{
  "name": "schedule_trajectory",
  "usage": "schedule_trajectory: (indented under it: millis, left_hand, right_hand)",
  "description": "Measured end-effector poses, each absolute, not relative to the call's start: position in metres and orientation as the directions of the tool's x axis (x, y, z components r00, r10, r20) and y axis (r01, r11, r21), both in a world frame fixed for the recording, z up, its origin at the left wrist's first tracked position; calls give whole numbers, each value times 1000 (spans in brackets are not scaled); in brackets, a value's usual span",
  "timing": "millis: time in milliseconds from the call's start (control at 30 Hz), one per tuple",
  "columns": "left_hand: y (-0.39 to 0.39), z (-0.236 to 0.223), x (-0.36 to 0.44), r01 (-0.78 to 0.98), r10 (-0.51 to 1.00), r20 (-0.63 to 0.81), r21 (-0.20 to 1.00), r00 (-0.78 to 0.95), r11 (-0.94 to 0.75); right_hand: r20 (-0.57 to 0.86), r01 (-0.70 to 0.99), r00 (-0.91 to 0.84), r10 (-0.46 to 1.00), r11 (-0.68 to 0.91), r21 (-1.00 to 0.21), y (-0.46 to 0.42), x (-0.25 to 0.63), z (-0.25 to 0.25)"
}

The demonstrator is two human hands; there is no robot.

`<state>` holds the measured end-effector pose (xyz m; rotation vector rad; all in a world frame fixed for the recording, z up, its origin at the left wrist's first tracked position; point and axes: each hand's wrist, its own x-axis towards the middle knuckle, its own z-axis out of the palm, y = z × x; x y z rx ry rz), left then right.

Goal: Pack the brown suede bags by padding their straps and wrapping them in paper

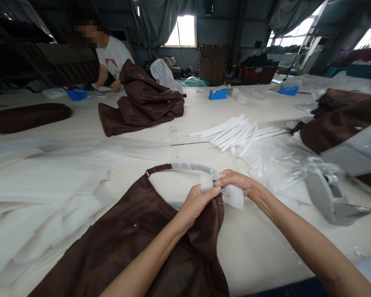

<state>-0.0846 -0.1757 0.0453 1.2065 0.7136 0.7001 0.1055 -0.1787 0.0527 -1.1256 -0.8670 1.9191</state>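
Here, table edge [281, 282] beside bag [111, 239].

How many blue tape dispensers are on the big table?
3: a dispenser near the other person, another in the middle, a third farther right. Brown bags may hide more.

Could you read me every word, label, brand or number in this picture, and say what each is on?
None can be read.
White shirt in the background: its red print is too small and blurred to tell whether it holds words.
Brown bag in front: no legible lettering.
Grey tape dispenser: no legible lettering.
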Motion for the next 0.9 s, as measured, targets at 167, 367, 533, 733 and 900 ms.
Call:
schedule_trajectory:
  millis: [167, 367, 533, 733, 900]
  left_hand:
    - [-177, 42, -76, -135, 851, -91, 973, 517, 186]
    - [-178, 41, -79, -196, 870, -141, 946, 472, 259]
    - [-171, 45, -78, -42, 889, -193, 972, 415, 231]
    - [-157, 47, -80, 50, 964, -35, 999, 265, 23]
    - [-152, 47, -82, 82, 973, -15, 997, 230, -4]
  right_hand:
    - [-298, -419, -207, 932, -360, -834, -197, 108, 48]
    - [-287, -575, 118, 951, -170, -800, -240, 79, 19]
    - [-255, -582, 250, 934, -66, -810, -237, 56, 19]
    - [-260, -565, 312, 914, -42, -824, -226, 46, 26]
    - [-123, -397, 427, 896, 63, -916, -221, 41, 23]
